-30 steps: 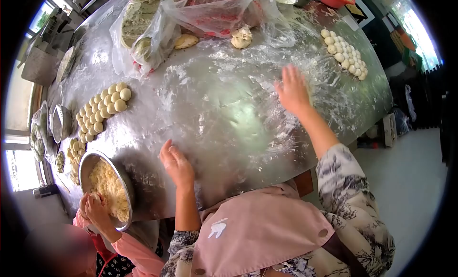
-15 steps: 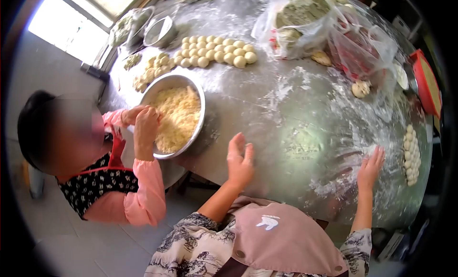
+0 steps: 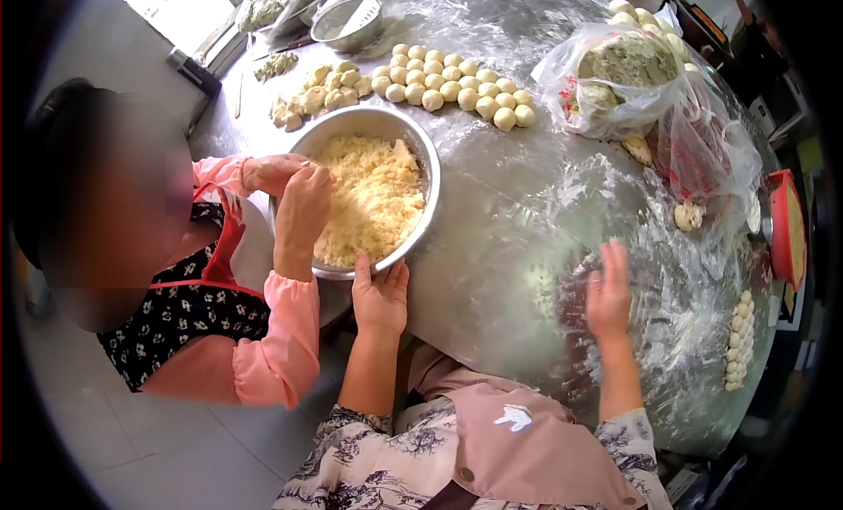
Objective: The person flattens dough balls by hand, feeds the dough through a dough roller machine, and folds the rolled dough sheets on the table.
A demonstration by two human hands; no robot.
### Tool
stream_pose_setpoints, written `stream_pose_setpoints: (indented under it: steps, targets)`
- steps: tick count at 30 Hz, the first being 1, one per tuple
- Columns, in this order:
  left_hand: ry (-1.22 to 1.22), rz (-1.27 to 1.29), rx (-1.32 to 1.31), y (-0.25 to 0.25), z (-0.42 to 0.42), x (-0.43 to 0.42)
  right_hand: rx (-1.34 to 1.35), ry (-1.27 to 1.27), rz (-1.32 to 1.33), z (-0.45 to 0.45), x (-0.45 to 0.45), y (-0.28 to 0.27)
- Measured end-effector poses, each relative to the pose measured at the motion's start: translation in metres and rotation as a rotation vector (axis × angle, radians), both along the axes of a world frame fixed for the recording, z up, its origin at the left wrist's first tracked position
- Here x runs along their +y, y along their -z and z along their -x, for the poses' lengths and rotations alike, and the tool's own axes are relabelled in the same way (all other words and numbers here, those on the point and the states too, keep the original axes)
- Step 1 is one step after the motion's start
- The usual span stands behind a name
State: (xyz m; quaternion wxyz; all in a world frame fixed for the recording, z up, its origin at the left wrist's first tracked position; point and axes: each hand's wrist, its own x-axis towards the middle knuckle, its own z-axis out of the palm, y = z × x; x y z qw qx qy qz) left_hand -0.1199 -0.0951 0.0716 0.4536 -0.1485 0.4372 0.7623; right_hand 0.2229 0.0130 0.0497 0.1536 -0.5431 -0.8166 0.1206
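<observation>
L hand [image 3: 379,303]: touching steel bowl [image 3: 429,180] at near rim; can't tell if gripping.
R hand [image 3: 609,303]: released, blurred, over floured table [image 3: 500,220].
Bowl: nr table's near-left edge; lots of crumbly yellow mix [image 3: 373,194] left.
Done, apparently: dough balls [image 3: 450,91], rows, twd far-left; small balls [image 3: 734,341], nr right edge.
Unshaped: rough lumps [image 3: 313,100].

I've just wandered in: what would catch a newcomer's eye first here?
Probably the big metal bowl of yellow crumbs, left of centre, with the wearer's left hand at its near rim and a co-worker's hands at its left side. Just beyond it, pale dough balls cluster on the floury table; farther right sits a bulging plastic bag.
</observation>
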Motion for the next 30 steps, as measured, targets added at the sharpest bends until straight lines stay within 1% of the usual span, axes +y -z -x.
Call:
stream_pose_setpoints:
  steps: [1, 2, 3, 4, 5, 7, 8, 11, 12, 14, 15, 17, 18, 21, 23, 25, 26, 27, 30]
  targets:
    - [-0.022, 0.020, 0.015, -0.001, 0.002, 0.001, -0.085, -0.056, -0.005, 0.008, 0.000, 0.018]
    - [-0.043, 0.040, 0.031, -0.002, 0.004, 0.001, -0.136, -0.047, -0.006, 0.016, 0.000, 0.029]
    - [-0.063, 0.059, 0.050, -0.003, 0.007, 0.003, -0.183, -0.038, -0.010, 0.028, 0.001, 0.033]
    - [-0.058, 0.024, 0.052, -0.004, 0.012, 0.000, -0.228, -0.030, -0.013, 0.039, 0.003, 0.035]
    - [-0.064, 0.009, 0.060, -0.002, 0.016, -0.004, -0.031, -0.029, 0.107, 0.045, 0.003, 0.034]
    - [-0.064, -0.047, 0.078, 0.002, 0.024, -0.003, 0.372, -0.011, 0.316, 0.084, 0.022, 0.005]
    - [-0.092, -0.029, 0.091, 0.003, 0.028, -0.003, 0.404, -0.041, 0.331, 0.103, 0.029, -0.001]
    - [-0.122, -0.001, 0.201, 0.010, 0.039, -0.005, 0.548, -0.103, 0.546, 0.169, 0.038, -0.026]
    - [-0.174, 0.061, 0.168, 0.012, 0.044, -0.005, 0.577, -0.109, 0.633, 0.191, 0.039, -0.030]
    - [-0.196, 0.193, 0.226, 0.010, 0.049, -0.004, 0.655, -0.149, 0.646, 0.229, 0.043, -0.032]
    - [-0.182, 0.267, 0.336, 0.013, 0.050, -0.005, 0.695, -0.169, 0.651, 0.243, 0.046, -0.030]
    - [-0.162, 0.440, 0.547, 0.019, 0.053, -0.006, 0.687, -0.168, 0.765, 0.260, 0.053, -0.008]
    - [-0.064, 0.450, 0.890, 0.078, 0.061, -0.028, 0.683, -0.163, 0.819, 0.265, 0.055, -0.003]
    - [-0.008, 0.192, 1.072, 0.102, 0.074, -0.036, 0.741, -0.153, 0.821, 0.266, 0.053, -0.009]
    - [-0.135, -0.095, 0.393, 0.057, 0.062, -0.019, 0.682, -0.130, 0.782, 0.265, 0.052, -0.003]
    - [-0.111, -0.125, 0.248, 0.036, 0.053, -0.012, 0.631, -0.224, 0.791, 0.265, 0.056, 0.010]
    - [-0.067, -0.207, 0.349, 0.057, 0.064, -0.017, 0.719, -0.199, 0.821, 0.264, 0.052, 0.010]
    - [-0.023, -0.225, 0.370, 0.059, 0.069, -0.018, 0.809, -0.181, 0.854, 0.263, 0.047, 0.005]
    - [0.018, -0.239, 0.357, 0.047, 0.069, -0.015, 0.879, -0.158, 0.833, 0.261, 0.039, 0.008]
